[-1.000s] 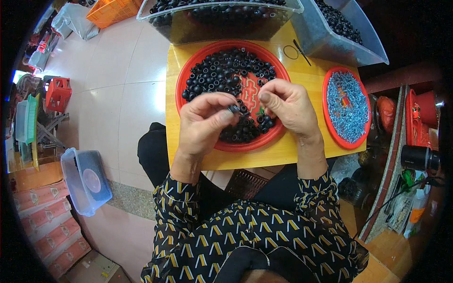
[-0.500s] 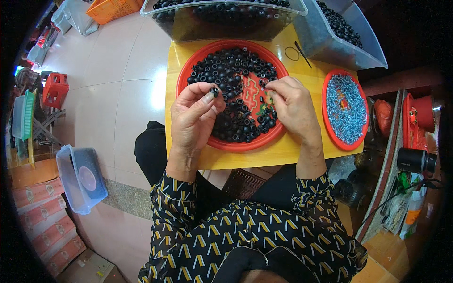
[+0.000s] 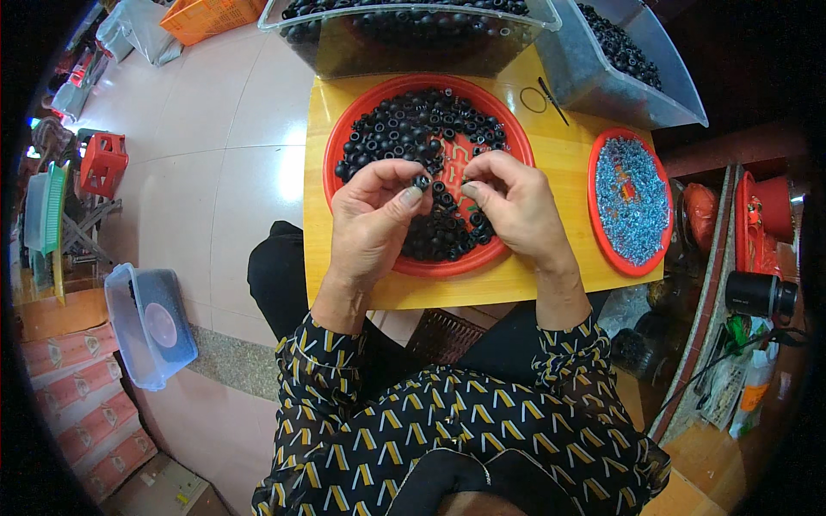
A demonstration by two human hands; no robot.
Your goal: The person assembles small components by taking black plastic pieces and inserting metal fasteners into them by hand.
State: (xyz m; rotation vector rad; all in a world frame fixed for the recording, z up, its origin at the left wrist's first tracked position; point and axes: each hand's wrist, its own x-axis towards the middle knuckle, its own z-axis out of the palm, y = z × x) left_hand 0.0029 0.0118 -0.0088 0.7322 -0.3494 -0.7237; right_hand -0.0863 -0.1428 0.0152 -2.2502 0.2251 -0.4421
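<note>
Between the thumb and fingertips of my left hand (image 3: 376,215) is a small round black part (image 3: 421,181) with a hollow in it. My right hand (image 3: 520,211) is pinched a short way to the right, and whatever its fingertips hold is too small or hidden to name. Both hands are above a round red tray (image 3: 338,116) heaped with small black ring-like and domed parts (image 3: 387,129). Some of the tray's patterned bottom shows in its middle. At the right, a smaller red tray (image 3: 593,211) holds many small silvery-blue pieces (image 3: 632,202).
Two clear bins, one behind the tray (image 3: 413,56) and one at the far right (image 3: 602,86), contain more black parts. A thin black tool (image 3: 553,101) and a loop (image 3: 533,100) lie on the yellow table (image 3: 379,297). An empty-looking plastic tub (image 3: 151,327) stands at left.
My left hand has moved right with the black part, and my right hand has shifted left. Their fingertips are now closer together over the tray.
</note>
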